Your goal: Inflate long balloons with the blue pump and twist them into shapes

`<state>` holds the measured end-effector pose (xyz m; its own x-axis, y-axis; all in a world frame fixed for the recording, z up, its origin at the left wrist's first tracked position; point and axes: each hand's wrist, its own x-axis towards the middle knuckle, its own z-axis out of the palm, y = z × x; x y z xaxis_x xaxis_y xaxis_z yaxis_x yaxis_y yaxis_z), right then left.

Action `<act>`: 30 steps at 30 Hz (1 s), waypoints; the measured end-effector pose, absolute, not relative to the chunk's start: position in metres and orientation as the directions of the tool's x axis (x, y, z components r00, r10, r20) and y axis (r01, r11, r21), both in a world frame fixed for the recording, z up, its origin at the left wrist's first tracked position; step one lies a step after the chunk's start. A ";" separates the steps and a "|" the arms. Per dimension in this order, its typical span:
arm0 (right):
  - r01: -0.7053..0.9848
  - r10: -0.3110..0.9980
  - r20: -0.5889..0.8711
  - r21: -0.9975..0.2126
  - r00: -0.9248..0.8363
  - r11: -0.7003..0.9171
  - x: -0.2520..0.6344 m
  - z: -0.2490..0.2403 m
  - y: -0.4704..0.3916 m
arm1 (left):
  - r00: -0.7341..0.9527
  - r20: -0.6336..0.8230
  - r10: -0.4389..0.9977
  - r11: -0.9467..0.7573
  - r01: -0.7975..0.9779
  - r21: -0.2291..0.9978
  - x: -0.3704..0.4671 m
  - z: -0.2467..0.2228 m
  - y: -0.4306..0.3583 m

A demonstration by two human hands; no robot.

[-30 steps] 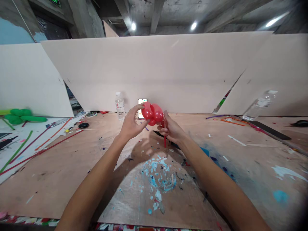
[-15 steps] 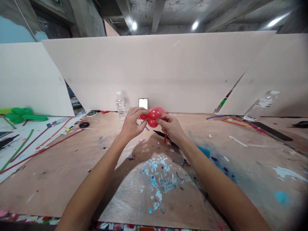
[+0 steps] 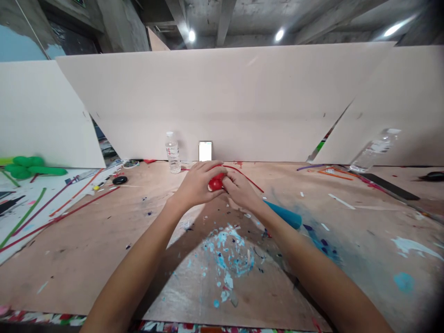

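Note:
Both my hands are together over the middle of the table, around a red twisted balloon (image 3: 216, 182). My left hand (image 3: 197, 182) curls over its left side and top, so only a small rounded part shows between the fingers. At its right side, my right hand (image 3: 239, 187) is closed with thumb and fingertips on the balloon. How the balloon is twisted inside my hands is hidden. A thin red uninflated balloon strip (image 3: 248, 175) shows behind my right hand. Below my right wrist lies a blue cylinder (image 3: 284, 214), partly covered by the forearm.
A water bottle (image 3: 172, 153) and a lit phone (image 3: 205, 151) stand before the white board (image 3: 222, 101). Another bottle (image 3: 374, 150) leans at right. Left are a green balloon shape (image 3: 26, 166), long balloon strips (image 3: 83, 209) and a black round object (image 3: 120, 180). Paint marks the wooden table (image 3: 104, 259).
My hands have moved slightly down and closer together. The red balloon, with several bubbles showing before, is now mostly covered by my left fingers. More of the blue cylinder shows.

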<state>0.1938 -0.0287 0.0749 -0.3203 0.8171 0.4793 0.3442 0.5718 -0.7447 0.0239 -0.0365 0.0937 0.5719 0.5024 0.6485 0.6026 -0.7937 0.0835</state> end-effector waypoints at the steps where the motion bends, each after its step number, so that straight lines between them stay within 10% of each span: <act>1: 0.337 0.813 0.469 -0.746 -0.346 0.574 0.194 0.076 -0.029 | 0.566 0.643 0.517 -0.783 0.616 0.087 0.023 0.094 -0.035; 12: -0.163 0.877 0.325 -0.945 -0.355 0.284 0.198 0.083 -0.027 | 0.466 0.617 0.634 -0.717 0.654 0.242 0.013 0.100 -0.035; 20: -0.591 0.908 0.126 -0.792 -0.399 -0.150 0.192 0.079 -0.024 | 0.436 0.621 0.651 -0.727 0.594 0.345 0.020 0.102 -0.042; 26: -0.271 0.869 0.300 -0.941 -0.393 0.203 0.194 0.082 -0.030 | 0.523 0.566 0.637 -0.760 0.548 0.349 0.026 0.103 -0.047; 30: 0.177 0.794 0.496 -0.797 -0.351 0.577 0.198 0.074 -0.026 | 0.531 0.522 0.667 -0.729 0.610 0.312 0.026 0.096 -0.041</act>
